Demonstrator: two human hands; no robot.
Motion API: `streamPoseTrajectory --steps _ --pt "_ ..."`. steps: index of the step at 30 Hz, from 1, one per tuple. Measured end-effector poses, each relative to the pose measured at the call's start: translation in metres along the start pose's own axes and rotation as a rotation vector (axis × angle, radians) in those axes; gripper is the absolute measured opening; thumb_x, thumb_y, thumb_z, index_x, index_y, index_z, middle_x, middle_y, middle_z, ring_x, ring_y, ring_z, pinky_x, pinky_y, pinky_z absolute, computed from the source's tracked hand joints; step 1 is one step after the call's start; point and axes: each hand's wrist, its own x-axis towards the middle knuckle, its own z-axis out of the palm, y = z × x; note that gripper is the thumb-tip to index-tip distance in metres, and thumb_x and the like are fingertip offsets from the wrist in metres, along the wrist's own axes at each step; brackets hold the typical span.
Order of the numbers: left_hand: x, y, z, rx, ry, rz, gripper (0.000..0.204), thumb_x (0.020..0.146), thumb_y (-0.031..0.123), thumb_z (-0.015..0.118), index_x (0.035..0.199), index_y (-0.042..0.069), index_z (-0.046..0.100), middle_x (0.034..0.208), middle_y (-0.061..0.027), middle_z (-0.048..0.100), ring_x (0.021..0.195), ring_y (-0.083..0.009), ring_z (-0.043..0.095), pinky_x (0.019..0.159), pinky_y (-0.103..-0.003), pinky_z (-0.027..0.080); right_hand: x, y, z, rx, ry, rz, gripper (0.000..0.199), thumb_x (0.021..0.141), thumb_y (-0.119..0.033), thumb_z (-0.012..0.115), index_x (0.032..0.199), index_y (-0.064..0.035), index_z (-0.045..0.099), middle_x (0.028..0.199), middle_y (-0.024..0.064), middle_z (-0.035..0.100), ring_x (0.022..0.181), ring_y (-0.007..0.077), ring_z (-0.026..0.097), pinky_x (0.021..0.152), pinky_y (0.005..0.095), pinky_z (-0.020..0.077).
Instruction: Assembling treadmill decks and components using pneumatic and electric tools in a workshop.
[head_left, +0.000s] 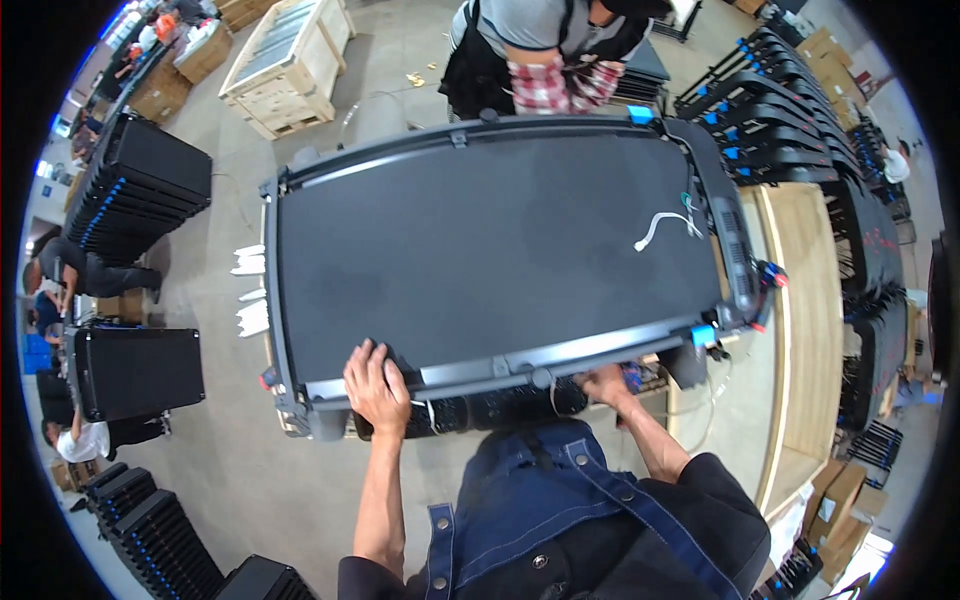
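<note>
A treadmill deck (480,250) with a wide black belt and a dark frame lies flat before me. My left hand (378,390) rests on its near side rail (560,352), left of the middle, fingers stretched over the rail onto the belt's edge. Below that same rail, to the right, is my right hand (605,384), beside black containers (500,405) under the deck. Its fingertips are small and partly lost against the dark parts, so its grip is unclear. A white cable (655,228) with a connector lies on the belt's right end. Blue pieces (703,335) sit on the right corners.
Across the deck stands a person in checked sleeves (540,85). A wooden trough (805,330) borders the right end, with stacked black frames (780,130) beyond. To the left are stacked black decks (150,175) and an open wooden crate (285,65). White strips (252,315) protrude at the left end.
</note>
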Motion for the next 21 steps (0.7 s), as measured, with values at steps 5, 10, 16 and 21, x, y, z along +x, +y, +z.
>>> streamPoseTrajectory --steps 5,10,16,21 --pt "0.008 0.007 -0.008 -0.109 0.085 -0.026 0.024 0.093 0.017 0.057 0.111 0.007 0.069 0.124 -0.0127 0.065 0.118 -0.0346 0.056 0.102 -0.046 0.043 -0.105 -0.184 -0.128 0.232 0.031 -0.411 0.026 0.089 -0.009 0.061 0.114 -0.0021 0.067 0.093 0.0182 0.071 0.085 0.0387 0.069 0.074 0.0439 0.0562" --pt "0.002 0.013 0.003 -0.128 0.096 -0.009 0.022 0.093 0.017 0.059 0.111 0.008 0.069 0.123 -0.0096 0.065 0.118 -0.0316 0.057 0.101 -0.045 0.043 -0.103 -0.196 -0.193 -0.096 0.696 -0.332 0.043 0.094 -0.002 0.056 0.136 -0.0084 0.053 0.097 0.0169 0.065 0.079 0.0366 0.065 0.066 0.0422 0.0541" --pt "-0.025 0.029 -0.011 -0.237 0.125 -0.023 0.021 0.092 0.013 0.062 0.112 0.007 0.067 0.118 -0.0130 0.065 0.115 -0.0324 0.057 0.100 -0.045 0.044 -0.156 -0.119 -0.180 0.014 0.478 0.082 0.039 0.093 -0.018 0.061 0.131 -0.0155 0.055 0.068 0.0189 0.066 0.076 0.0362 0.069 0.069 0.0466 0.0533" --pt "-0.123 0.132 0.003 -0.570 -0.294 0.077 0.017 0.090 0.013 0.064 0.106 0.007 0.068 0.100 -0.0156 0.068 0.094 -0.0343 0.065 0.085 -0.044 0.052 -0.148 0.033 -0.073 0.042 0.205 0.570 0.068 0.085 -0.037 0.071 0.142 -0.0098 0.045 0.104 0.0219 0.070 0.097 0.0376 0.069 0.085 0.0469 0.0547"
